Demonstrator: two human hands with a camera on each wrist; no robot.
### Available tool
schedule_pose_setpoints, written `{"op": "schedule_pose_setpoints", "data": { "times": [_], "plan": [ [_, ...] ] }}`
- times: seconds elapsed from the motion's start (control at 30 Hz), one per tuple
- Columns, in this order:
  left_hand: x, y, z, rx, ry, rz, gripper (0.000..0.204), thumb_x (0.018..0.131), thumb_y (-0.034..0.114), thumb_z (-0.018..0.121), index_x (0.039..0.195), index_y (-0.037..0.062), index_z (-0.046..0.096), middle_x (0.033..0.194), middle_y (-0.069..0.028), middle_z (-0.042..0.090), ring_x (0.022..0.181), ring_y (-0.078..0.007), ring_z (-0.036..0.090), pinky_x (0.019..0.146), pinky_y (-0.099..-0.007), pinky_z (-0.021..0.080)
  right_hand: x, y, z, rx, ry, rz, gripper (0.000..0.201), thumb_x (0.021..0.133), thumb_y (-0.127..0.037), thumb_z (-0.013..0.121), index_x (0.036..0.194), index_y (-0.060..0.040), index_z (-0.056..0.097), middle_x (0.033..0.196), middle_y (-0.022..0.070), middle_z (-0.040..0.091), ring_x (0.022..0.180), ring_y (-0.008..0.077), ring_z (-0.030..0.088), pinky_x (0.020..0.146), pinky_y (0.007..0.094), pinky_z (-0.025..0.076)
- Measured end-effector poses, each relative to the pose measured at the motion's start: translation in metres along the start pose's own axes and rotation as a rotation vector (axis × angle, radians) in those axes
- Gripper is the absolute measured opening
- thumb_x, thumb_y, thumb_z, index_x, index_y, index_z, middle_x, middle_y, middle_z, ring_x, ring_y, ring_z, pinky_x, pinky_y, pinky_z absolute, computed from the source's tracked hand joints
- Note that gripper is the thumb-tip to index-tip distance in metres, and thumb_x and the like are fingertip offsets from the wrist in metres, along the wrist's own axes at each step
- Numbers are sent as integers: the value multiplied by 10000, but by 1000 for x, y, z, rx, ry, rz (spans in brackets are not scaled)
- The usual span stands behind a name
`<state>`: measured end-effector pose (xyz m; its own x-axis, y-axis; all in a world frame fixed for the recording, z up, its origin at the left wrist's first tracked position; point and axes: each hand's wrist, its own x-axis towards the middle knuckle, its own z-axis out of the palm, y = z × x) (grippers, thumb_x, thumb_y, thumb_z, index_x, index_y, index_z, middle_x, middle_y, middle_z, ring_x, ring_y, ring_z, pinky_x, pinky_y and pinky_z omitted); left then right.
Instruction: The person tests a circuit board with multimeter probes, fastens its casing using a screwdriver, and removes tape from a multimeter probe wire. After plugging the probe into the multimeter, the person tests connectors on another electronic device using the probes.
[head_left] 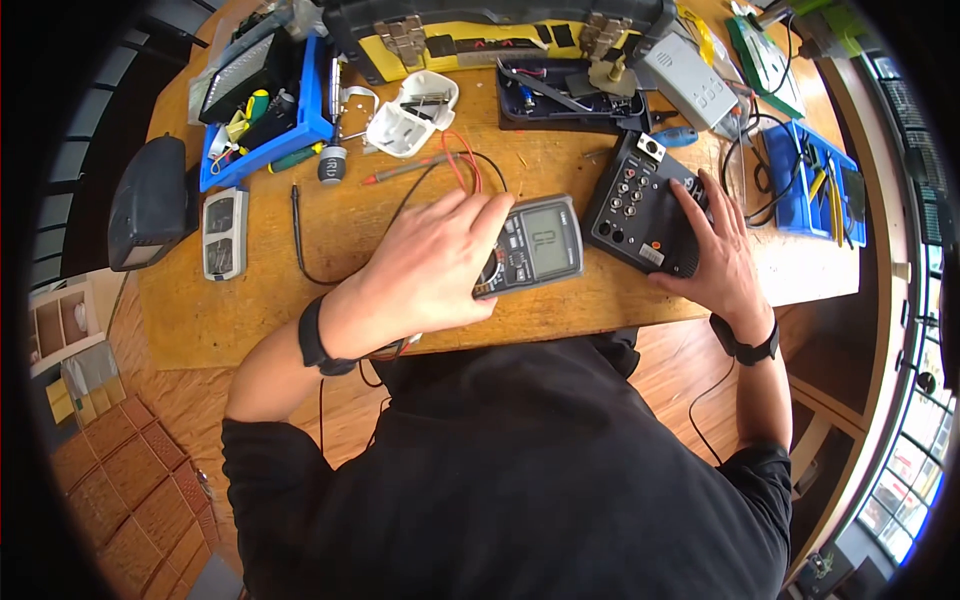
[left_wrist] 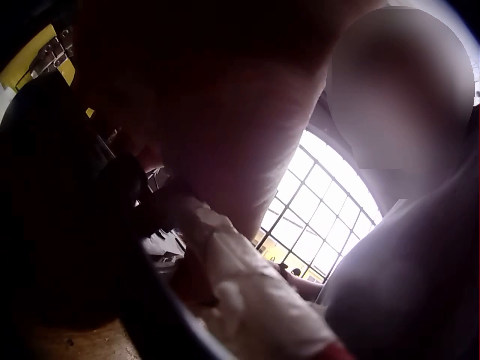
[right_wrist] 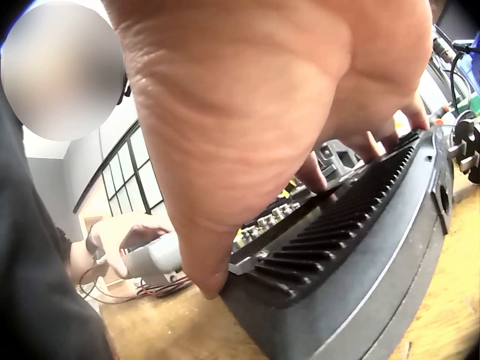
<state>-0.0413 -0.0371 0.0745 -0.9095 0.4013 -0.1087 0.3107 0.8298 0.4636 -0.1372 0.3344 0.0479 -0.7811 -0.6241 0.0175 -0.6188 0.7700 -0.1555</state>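
Observation:
My left hand [head_left: 440,262] grips a digital multimeter [head_left: 548,245] from above, thumb at its near edge and fingers over its far edge. The palm covers its lower half; the screen is lit and appears to read OL. To the right sits a black electronic box [head_left: 640,205] with several knobs and sockets on its face. My right hand [head_left: 722,245] rests on this box, fingers spread over its face and thumb at the near edge. The right wrist view shows ribbed fins along the black box [right_wrist: 337,232]. In the left wrist view most of the work is dark.
Behind lie a red test probe [head_left: 400,172], a white case with bits [head_left: 412,115] and a dark tray of parts [head_left: 570,95]. Blue bins stand left [head_left: 310,125] and right [head_left: 790,205]. A black probe [head_left: 296,215] and a grey box [head_left: 224,235] lie left. A toolbox [head_left: 480,40] backs the table.

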Motion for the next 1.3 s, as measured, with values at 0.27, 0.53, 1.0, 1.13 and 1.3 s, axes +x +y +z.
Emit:
{"op": "schedule_pose_setpoints", "data": {
  "times": [0.27,0.53,1.0,1.13,1.3],
  "plan": [
    [20,27,-17,152,20,236,900,651,268,936,1395,-74,562,1164,-150,659,1107,-308,620,981,-437,475,2,-71,-16,349,221,-309,1156,609,-489,983,1558,-17,523,1596,277,483,1457,475,496,1205,591,402],
    [-8,45,8,-126,-121,202,907,713,317,941,1408,-88,522,1210,-204,670,1156,-402,644,1014,-488,507,-7,-103,6,447,52,-467,1065,675,-352,937,1554,49,488,1347,210,586,1174,400,611,1042,511,505],
    [4,-55,1,-329,-175,362,744,887,606,771,1363,38,707,1180,-151,765,1111,-369,684,997,-467,508,-71,-27,-50,397,460,-244,989,662,-352,996,1427,101,562,1297,308,644,1143,420,674,980,501,553],
    [5,-33,8,-205,-135,460,905,690,522,942,1417,54,675,1322,-115,722,1239,-337,647,1084,-472,481,-92,3,-57,418,688,-80,1154,673,-493,985,1523,106,485,1404,291,597,1287,398,621,1103,495,505],
    [22,-23,33,8,98,542,718,804,384,902,1406,66,675,1367,-105,703,1308,-307,630,1159,-465,456,-98,15,-62,581,883,-4,1281,714,-647,950,1587,119,411,1536,245,547,1396,364,587,1190,491,470]
  ]
}}
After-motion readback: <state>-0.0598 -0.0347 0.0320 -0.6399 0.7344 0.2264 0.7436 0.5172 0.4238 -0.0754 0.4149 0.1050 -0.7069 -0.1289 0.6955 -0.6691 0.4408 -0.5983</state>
